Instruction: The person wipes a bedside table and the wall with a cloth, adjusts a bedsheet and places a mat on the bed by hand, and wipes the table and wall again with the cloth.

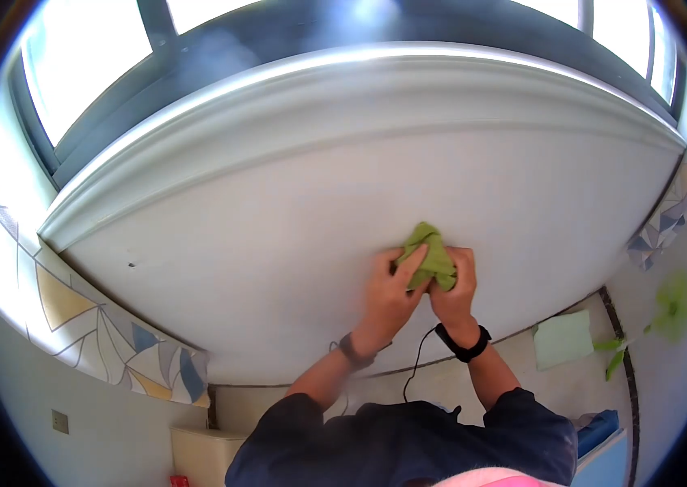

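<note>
A crumpled green cloth (429,258) is bunched between my two hands, in front of the pale wall panel (295,219) below the window ledge. My left hand (392,290) grips the cloth's left and lower side, its fingers bent round it. On the right side, my right hand (455,284) has its fingers curled over the cloth's edge. Both wrists wear dark bands, with thin cables hanging near them. The part of the cloth under the fingers is hidden.
A bright window in a dark frame (278,36) runs above the white ledge (360,55). Patterned curtains (116,333) hang at both sides. A pale green sheet (563,339) lies at the lower right, near a blue item (598,433). A beige cabinet (204,454) stands lower left.
</note>
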Action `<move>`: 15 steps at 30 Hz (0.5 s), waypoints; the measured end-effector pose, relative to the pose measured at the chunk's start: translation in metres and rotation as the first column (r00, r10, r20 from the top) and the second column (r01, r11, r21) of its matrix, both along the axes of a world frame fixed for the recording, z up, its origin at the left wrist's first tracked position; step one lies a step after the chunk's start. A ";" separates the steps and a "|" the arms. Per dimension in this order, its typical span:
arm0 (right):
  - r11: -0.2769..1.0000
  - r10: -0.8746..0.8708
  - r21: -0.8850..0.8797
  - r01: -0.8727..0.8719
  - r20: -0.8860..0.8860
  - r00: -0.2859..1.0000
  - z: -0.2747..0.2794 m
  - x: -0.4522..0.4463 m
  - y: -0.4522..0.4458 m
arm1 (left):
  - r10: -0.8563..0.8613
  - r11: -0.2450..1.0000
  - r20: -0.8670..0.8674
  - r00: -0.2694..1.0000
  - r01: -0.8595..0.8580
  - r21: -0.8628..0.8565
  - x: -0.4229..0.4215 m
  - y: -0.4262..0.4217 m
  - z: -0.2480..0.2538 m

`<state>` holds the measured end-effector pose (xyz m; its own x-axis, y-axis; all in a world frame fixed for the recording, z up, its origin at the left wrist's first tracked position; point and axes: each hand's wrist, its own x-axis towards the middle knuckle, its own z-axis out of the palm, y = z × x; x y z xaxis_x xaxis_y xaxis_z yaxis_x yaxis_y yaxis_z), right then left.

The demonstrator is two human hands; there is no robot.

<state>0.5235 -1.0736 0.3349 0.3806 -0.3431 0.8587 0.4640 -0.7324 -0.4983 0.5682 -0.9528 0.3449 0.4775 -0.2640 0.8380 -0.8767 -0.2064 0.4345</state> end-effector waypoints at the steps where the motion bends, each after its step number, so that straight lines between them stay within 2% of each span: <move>1: 0.999 0.000 0.045 0.000 -0.015 1.000 -0.004 -0.006 -0.020 | 0.014 1.000 0.046 0.999 -0.014 0.013 -0.003 -0.023 -0.001; 2: 0.998 -0.016 0.067 0.018 -0.023 1.000 -0.009 -0.011 -0.038 | 0.028 0.999 0.087 0.996 -0.030 0.027 -0.007 -0.043 -0.004; 7: 0.983 -0.040 0.172 0.059 -0.111 0.993 -0.061 -0.030 -0.100 | 0.038 0.994 0.031 0.999 -0.041 0.099 -0.029 -0.106 -0.038; 11: 0.954 0.112 0.296 -0.043 -0.221 0.969 -0.098 -0.041 -0.099 | 0.073 0.967 -0.062 0.995 -0.056 0.247 -0.031 -0.104 -0.094; 14: 0.982 0.157 0.133 -0.131 -0.213 0.964 -0.112 -0.034 -0.083 | 0.085 0.990 -0.141 0.986 -0.068 0.125 -0.035 -0.077 -0.114; 15: 0.978 0.195 0.109 -0.175 -0.204 0.959 -0.110 -0.030 -0.075 | 0.138 0.986 -0.165 0.977 -0.119 0.118 -0.036 -0.066 -0.117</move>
<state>0.4938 -1.1487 0.2246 0.6152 -0.3202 0.7204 0.4634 -0.5923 -0.6591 0.5322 -1.0190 0.2279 0.6481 -0.2744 0.7104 -0.7536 -0.3657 0.5462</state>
